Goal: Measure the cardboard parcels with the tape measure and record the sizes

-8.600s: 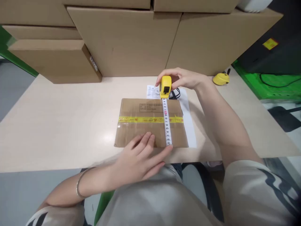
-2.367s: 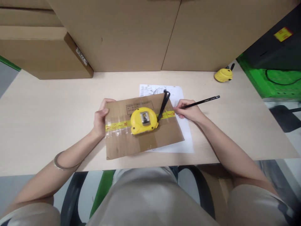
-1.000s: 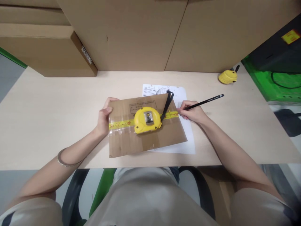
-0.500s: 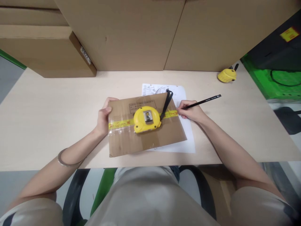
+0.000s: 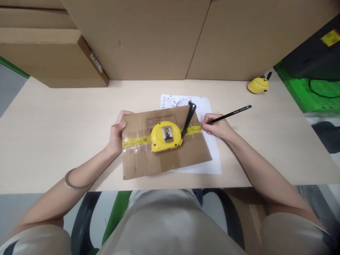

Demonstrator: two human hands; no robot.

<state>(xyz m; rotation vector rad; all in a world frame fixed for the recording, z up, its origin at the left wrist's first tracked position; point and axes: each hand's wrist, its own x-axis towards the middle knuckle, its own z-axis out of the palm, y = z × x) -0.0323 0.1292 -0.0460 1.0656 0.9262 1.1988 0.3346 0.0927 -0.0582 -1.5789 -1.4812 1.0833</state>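
Note:
My left hand (image 5: 117,132) grips the left edge of a flat cardboard box (image 5: 143,161), its thumb on top and its other fingers partly hidden. Yellow printed tape runs across the box. On top of it lies a yellow tape measure (image 5: 166,136) with a metal clip and a black wrist strap (image 5: 189,118). My right hand (image 5: 215,125) is closed round a black pencil (image 5: 233,114), whose back end points up to the right; its tip is hidden. Those fingers are at the box's right edge. Partly covered by the box is a sheet of paper (image 5: 214,156) with drawn marks.
Large cardboard boxes (image 5: 148,42) stand along the back of the table (image 5: 61,131), with a smaller box (image 5: 55,65) at the back left. Another yellow tape measure (image 5: 258,85) sits at the back right. Beyond the right edge is a green surface (image 5: 321,94) with a black cable.
Almost nothing differs. The view has shifted very slightly; both hands, the box, the tape measure and the pencil keep their places relative to one another.

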